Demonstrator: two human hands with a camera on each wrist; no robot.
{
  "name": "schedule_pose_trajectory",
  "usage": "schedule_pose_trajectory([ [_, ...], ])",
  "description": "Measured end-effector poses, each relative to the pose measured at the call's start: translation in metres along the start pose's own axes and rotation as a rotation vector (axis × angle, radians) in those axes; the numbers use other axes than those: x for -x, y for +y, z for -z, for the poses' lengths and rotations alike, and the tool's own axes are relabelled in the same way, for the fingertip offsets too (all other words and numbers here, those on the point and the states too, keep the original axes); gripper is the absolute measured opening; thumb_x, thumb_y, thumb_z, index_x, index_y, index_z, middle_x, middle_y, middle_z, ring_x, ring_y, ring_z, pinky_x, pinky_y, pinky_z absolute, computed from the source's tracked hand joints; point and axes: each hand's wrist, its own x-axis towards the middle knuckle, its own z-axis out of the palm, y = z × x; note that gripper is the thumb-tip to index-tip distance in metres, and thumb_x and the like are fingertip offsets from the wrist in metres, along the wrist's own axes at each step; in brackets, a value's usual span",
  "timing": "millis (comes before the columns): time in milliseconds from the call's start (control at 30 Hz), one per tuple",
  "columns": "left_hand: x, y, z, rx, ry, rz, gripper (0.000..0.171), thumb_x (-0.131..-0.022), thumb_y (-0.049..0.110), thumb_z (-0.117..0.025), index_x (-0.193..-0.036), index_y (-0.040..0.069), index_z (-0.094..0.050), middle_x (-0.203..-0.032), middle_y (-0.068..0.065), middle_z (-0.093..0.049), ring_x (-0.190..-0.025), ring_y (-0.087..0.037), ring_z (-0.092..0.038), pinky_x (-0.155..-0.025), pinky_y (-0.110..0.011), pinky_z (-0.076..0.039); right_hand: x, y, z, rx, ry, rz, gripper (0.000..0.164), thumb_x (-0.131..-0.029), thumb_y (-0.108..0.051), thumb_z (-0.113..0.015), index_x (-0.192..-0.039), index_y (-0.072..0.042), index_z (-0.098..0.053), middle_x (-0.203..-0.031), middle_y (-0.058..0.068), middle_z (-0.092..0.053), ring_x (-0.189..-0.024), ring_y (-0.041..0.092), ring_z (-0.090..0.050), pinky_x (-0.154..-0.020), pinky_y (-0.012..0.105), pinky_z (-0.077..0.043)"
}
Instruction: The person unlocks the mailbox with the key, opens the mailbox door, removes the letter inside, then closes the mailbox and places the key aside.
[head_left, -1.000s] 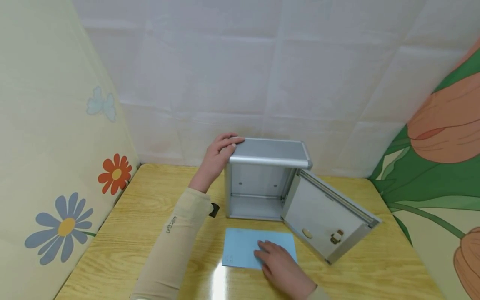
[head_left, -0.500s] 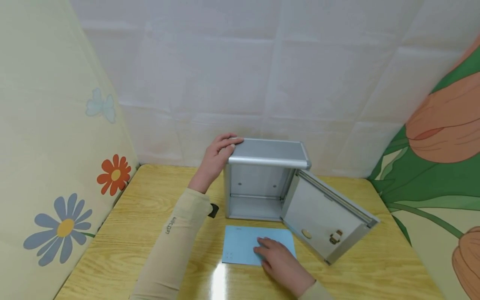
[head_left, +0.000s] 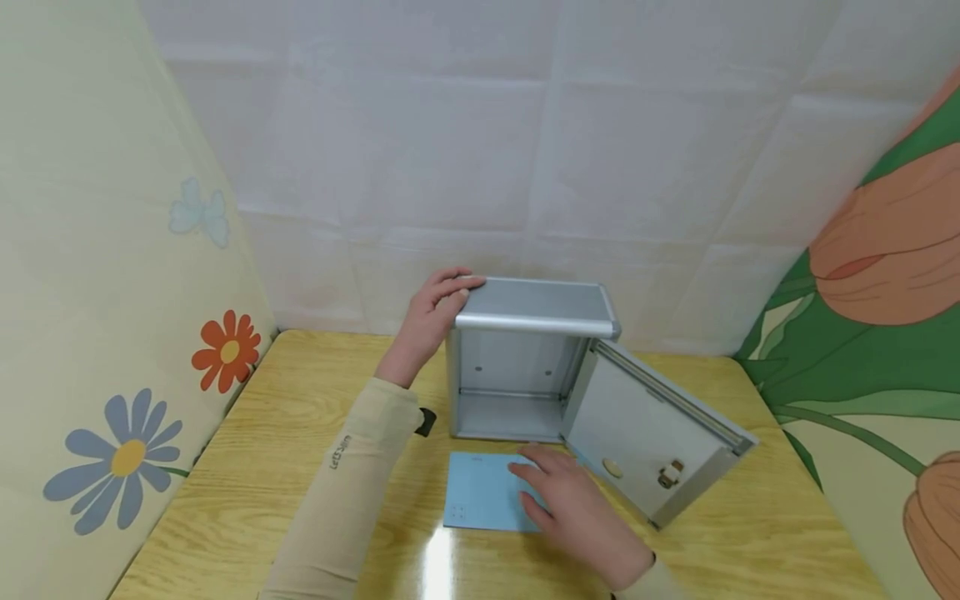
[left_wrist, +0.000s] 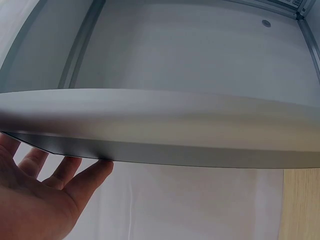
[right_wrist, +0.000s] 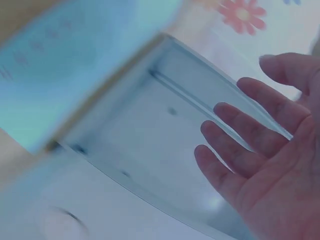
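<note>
A silver-grey metal mailbox (head_left: 536,302) stands on the table, its hinged door (head_left: 637,425) swung out to the right and its inside bare. My left hand (head_left: 431,315) rests on the box's top left corner; in the left wrist view its extended fingers (left_wrist: 90,182) lie on the top panel. In front of the box a light blue envelope (head_left: 480,492) lies flat, small printed squares at its near left corner. Over the envelope's right part hovers my right hand (head_left: 581,512), which covers some of it. The right wrist view has those fingers (right_wrist: 235,155) spread, holding nothing.
The door's inner face carries a lock (head_left: 670,473) and an oval patch (head_left: 612,467). Wood-grain table (head_left: 315,467) surrounds the box. A white sheet (head_left: 450,150) hangs behind, with flower-printed panels (head_left: 127,458) at both sides.
The envelope has slid slightly toward the box. My right hand has then come up off it and shifted a little right. My left hand has stayed on the box.
</note>
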Motion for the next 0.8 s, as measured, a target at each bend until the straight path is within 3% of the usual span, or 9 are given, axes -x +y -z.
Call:
schedule_pose_trajectory([
  [133, 0.0, 0.0, 0.001, 0.0, 0.003, -0.007, 0.031, -0.1, 0.023, -0.049, -0.124, 0.015, -0.067, -0.137, 0.004, -0.047, -0.126, -0.017, -0.04, -0.099, -0.042, -0.035, -0.004, -0.007, 0.025, 0.012, 0.133, 0.054, 0.034, -0.084, -0.016, -0.072, -0.117, -0.01, -0.066, -0.127, 0.013, -0.057, -0.116, 0.03, -0.053, -0.092, 0.049, -0.044],
  [300, 0.001, -0.001, 0.001, -0.006, 0.0, -0.008, 0.031, -0.1, 0.022, -0.049, -0.124, 0.015, -0.067, -0.138, 0.003, -0.046, -0.126, -0.016, -0.04, -0.1, -0.042, -0.035, -0.003, -0.015, 0.05, 0.028, 0.197, 0.067, 0.035, -0.086, -0.018, -0.07, -0.12, -0.009, -0.064, -0.132, 0.012, -0.054, -0.121, 0.031, -0.049, -0.095, 0.05, -0.042],
  [433, 0.001, 0.0, 0.001, -0.007, 0.0, -0.007, 0.031, -0.1, 0.023, -0.048, -0.124, 0.015, -0.067, -0.137, 0.004, -0.046, -0.126, -0.016, -0.04, -0.1, -0.041, -0.035, -0.001, -0.018, 0.067, 0.028, 0.262, 0.077, 0.033, -0.096, -0.027, -0.057, -0.122, -0.007, -0.063, -0.135, 0.013, -0.052, -0.124, 0.034, -0.046, -0.095, 0.054, -0.039],
  [600, 0.001, 0.0, 0.001, -0.003, -0.005, -0.004, 0.032, -0.1, 0.023, -0.048, -0.125, 0.015, -0.066, -0.139, 0.001, -0.046, -0.127, -0.016, -0.039, -0.101, -0.042, -0.034, 0.0, -0.017, 0.09, 0.069, 0.358, 0.058, 0.046, -0.103, -0.039, -0.036, -0.123, -0.008, -0.063, -0.135, 0.014, -0.052, -0.127, 0.035, -0.044, -0.096, 0.055, -0.037],
  [800, 0.001, -0.001, 0.0, 0.021, -0.014, -0.003, 0.033, -0.101, 0.025, -0.047, -0.126, 0.014, -0.065, -0.14, -0.002, -0.044, -0.129, -0.02, -0.038, -0.102, -0.046, -0.032, 0.005, -0.006, 0.114, 0.121, 0.463, 0.027, 0.049, -0.102, -0.039, -0.038, -0.119, -0.002, -0.065, -0.131, 0.019, -0.054, -0.124, 0.04, -0.045, -0.101, 0.055, -0.032],
])
